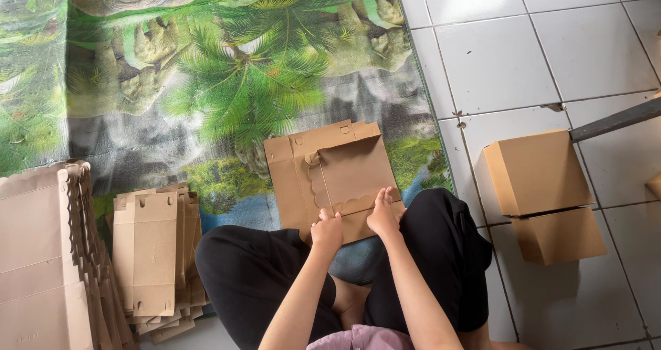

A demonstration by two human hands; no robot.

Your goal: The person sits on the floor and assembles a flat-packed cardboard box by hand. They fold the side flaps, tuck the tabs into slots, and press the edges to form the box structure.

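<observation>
Pressing brown flat cardboard box blank [330,174]: left hand [327,229], right hand [383,216].

Near edge of the flat cardboard box blank [330,178] is tucked under the left hand [327,231] and right hand [383,216], so can't tell how that flap sits. The big stack of cardboard sheets [41,253] on the left runs off the frame. The lower assembled box [559,236] is half hidden under the upper box [536,171]. The dark bar [613,121] at far right is cropped, no idea what it is.
</observation>
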